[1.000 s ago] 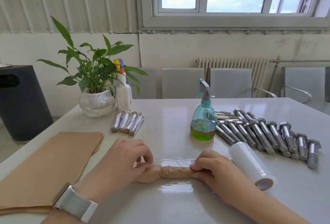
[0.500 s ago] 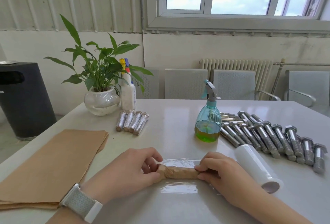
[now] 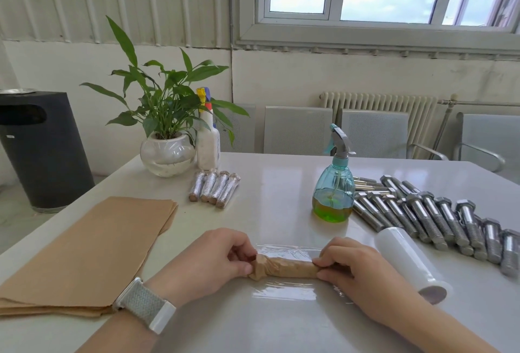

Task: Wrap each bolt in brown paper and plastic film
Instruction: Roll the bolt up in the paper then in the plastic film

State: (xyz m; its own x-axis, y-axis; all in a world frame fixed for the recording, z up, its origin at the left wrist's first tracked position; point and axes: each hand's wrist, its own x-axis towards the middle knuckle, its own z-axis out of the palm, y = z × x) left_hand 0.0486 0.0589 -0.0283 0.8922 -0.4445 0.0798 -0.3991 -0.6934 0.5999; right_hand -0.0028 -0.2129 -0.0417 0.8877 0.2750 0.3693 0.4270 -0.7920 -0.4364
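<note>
Paper-wrapped bolt (image 3: pixel 284 267): a short brown cylinder lying crosswise on the glossy white table (image 3: pixel 281 184) at your 6 o'clock, resting on a flat sheet of clear plastic film (image 3: pixel 284 290). Paper bunched and crumpled at its 9 o'clock end, smoother toward 3 o'clock.

Your left hand (image 3: pixel 216 260), grey woven watch strap at the wrist, pinches the crumpled end with curled fingers and thumb. Your right hand (image 3: pixel 357 268) grips the opposite end, fingers curled over the top.

White roll of plastic film (image 3: pixel 408 260) lies just beside the right hand at 3 o'clock. Bare steel bolts (image 3: pixel 439 215) lie in a row at 2 o'clock. Stack of brown paper sheets (image 3: pixel 90 248) at 9 o'clock. Four finished film-wrapped bolts (image 3: pixel 215 189) at 11 o'clock.
</note>
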